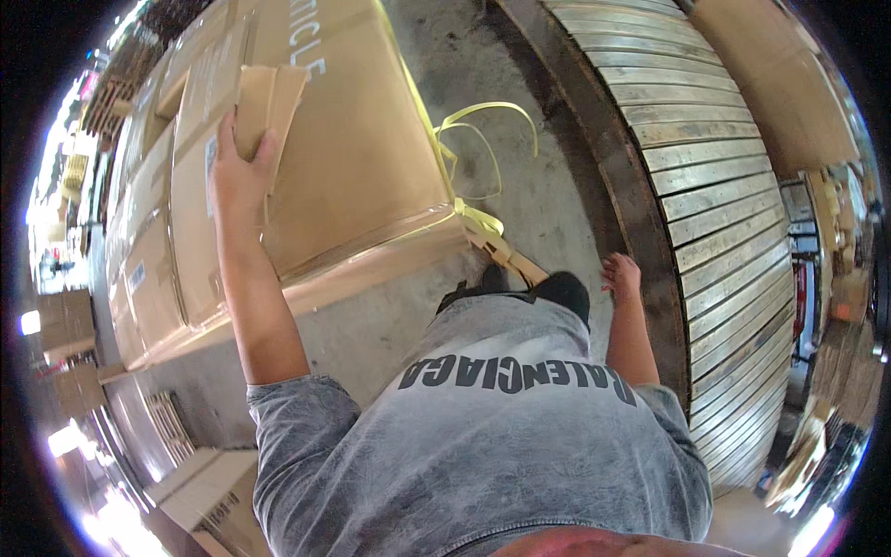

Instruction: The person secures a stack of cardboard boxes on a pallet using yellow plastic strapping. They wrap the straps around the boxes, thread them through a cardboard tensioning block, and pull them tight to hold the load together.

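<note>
My left hand (241, 176) reaches up to a large carton stack, gripping a folded piece of cardboard (278, 102) at the stack's edge. The thumb and forefinger stand apart around it, and the other fingers are partly hidden. The brown carton (362, 139) beside it has a broad flat face and clear wrapping along its lower edge. My right hand (624, 275) hangs low at my right side, away from the cartons, with fingers loosely bent and apart. A small red bit shows beside it, too small to name.
Loose yellow strapping (483, 218) curls out from the carton's corner over the concrete floor (548, 186). Along the right runs a slatted wooden platform (715, 204) with a dark metal edge (640, 195). More cartons (209, 501) stand at the lower left.
</note>
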`<state>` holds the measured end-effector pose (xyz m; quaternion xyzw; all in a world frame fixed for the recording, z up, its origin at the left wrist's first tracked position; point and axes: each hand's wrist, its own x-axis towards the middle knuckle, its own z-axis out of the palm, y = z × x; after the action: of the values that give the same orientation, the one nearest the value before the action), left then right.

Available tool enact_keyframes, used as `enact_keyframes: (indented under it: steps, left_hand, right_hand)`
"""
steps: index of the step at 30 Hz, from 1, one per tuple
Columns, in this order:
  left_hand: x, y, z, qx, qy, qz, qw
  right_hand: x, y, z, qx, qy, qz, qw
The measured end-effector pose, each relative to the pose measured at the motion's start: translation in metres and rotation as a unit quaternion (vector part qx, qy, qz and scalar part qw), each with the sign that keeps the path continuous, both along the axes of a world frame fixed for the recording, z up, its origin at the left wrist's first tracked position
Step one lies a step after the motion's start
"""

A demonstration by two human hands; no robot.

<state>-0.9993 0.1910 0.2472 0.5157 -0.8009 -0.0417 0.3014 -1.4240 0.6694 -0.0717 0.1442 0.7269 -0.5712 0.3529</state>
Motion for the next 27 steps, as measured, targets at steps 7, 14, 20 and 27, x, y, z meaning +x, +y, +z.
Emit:
enact_keyframes:
  steps: [7, 14, 20, 27]
  left_hand:
    - [-0.010, 0.014, 0.015, -0.026, -0.098, 0.080, 0.992]
    - [-0.018, 0.024, 0.007, -0.038, -0.152, 0.127, 0.979]
    - [-0.023, 0.022, -0.002, 0.003, -0.134, 0.253, 0.958]
    - [-0.039, 0.015, -0.001, 0.018, -0.139, 0.316, 0.938]
  right_hand:
    - [0.010, -0.167, 0.004, 0.022, 0.005, 0.437, 0.899]
    - [-0.053, -0.273, -0.019, 0.025, 0.021, 0.644, 0.764]
    - [-0.155, -0.338, -0.058, 0.045, 0.035, 0.691, 0.721]
    - [-0.285, -0.351, -0.067, 0.221, -0.106, 0.503, 0.829]
